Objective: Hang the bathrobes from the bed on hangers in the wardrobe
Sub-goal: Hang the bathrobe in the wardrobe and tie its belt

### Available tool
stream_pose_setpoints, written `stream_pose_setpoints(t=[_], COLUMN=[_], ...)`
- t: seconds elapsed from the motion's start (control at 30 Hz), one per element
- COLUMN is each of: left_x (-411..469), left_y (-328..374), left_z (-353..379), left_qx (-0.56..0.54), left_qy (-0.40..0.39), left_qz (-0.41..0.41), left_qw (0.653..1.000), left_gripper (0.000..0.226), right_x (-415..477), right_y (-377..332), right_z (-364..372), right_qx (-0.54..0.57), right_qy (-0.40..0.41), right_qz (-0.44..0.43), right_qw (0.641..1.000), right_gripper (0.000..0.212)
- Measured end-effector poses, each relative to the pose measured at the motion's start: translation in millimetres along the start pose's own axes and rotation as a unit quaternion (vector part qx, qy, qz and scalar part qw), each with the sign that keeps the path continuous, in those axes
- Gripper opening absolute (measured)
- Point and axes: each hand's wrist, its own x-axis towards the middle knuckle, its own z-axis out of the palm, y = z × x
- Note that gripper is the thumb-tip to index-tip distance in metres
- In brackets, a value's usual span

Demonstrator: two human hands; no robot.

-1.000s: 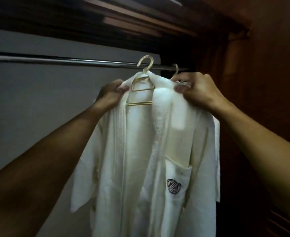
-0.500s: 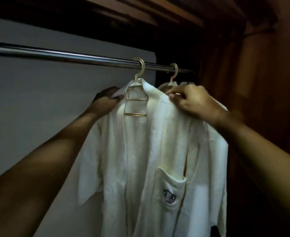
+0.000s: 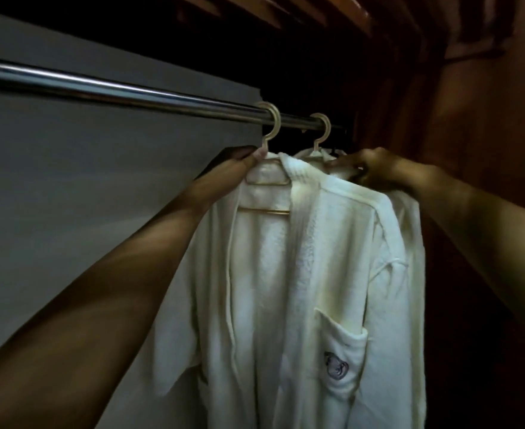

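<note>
We judge the bathrobe (image 3: 301,274) soft, heavy terry. Left hand (image 3: 236,168) pinches its shoulder at 10 o'clock beside the hanger (image 3: 277,120); right hand (image 3: 378,170) grips at 2.

The steel rail (image 3: 100,88) bears a left hanger (image 3: 273,125) and a right hanger (image 3: 323,131).

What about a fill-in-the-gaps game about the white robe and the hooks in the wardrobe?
1. The metal rod carries ____ hanger hooks.
2. The bathrobe in front is ____ in colour.
3. Its dark logo sits on a ____.
4. The left hand and right hand hold the bathrobe at its ____, not its bottom.

Missing words: two; white; pocket; top.
</note>
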Motion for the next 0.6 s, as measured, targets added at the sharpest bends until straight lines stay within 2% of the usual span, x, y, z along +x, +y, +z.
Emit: stream_pose_setpoints(t=[0.07, 0.17, 0.27, 0.4, 0.5, 0.6], left_x=[12, 23, 23, 9, -8, -33], left_y=[0, -5, -3, -15, -67, -118], left_z=[9, 23, 33, 23, 0, -13], left_qx=[0.001, 0.012, 0.027, 0.047, 0.065, 0.02], left_qy=[-0.018, -0.013, -0.02, -0.011, 0.016, 0.068], left_qz=[0.003, 0.011, 0.021, 0.047, -0.011, -0.052], left_qw=[1.0, 1.0, 0.999, 0.998, 0.998, 0.996], left_gripper=[0.029, 0.031, 0.044, 0.039, 0.038, 0.046], right_x=[-4, -21, -24, -20, -19, -18], right_y=[-1, -32, -76, -93, -90, -91], right_z=[-10, -20, 1, 39, 45, 49], right_qx=[0.04, 0.118, 0.029, -0.024, -0.013, -0.012], right_qy=[0.012, 0.114, 0.123, 0.231, 0.253, 0.266], right_qz=[-0.011, -0.013, -0.04, -0.03, -0.022, -0.032], right_qw=[0.999, 0.986, 0.991, 0.972, 0.967, 0.963], right_gripper=[0.049, 0.025, 0.031, 0.029, 0.037, 0.032])
